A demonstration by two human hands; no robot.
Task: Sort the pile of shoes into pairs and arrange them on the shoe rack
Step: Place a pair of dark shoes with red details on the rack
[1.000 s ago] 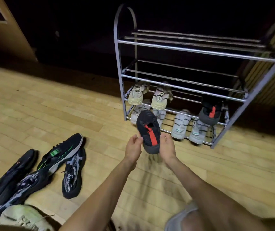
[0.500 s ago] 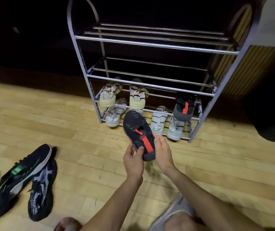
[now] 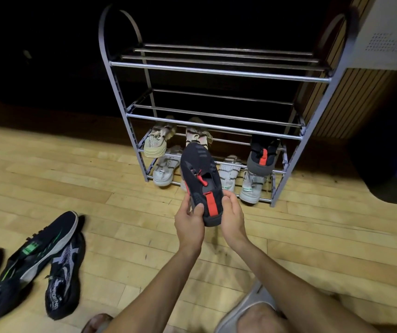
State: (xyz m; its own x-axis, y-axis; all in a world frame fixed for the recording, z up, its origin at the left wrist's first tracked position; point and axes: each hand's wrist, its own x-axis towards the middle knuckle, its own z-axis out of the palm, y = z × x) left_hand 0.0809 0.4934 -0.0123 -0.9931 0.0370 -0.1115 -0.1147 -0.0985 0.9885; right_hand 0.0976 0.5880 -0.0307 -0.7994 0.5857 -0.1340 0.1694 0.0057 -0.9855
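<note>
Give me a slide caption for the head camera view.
Both hands hold a black-and-red shoe before the shoe rack, where its mate waits.

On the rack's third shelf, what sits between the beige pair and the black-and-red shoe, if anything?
Nothing: in the head view, the shelf's bars between the beige pair and black-and-red shoe are bare.

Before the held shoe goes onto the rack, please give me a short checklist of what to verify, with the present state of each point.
1. Grip: left hand and right hand both hold the black-and-red shoe at its heel: ok.
2. Matching shoe already on the shoe rack, right end of the third shelf: ok.
3. Free space beside the matching shoe, to its left: ok.
4. Held shoe's toe points at the rack: ok.
5. Laces tucked: cannot tell.
</note>
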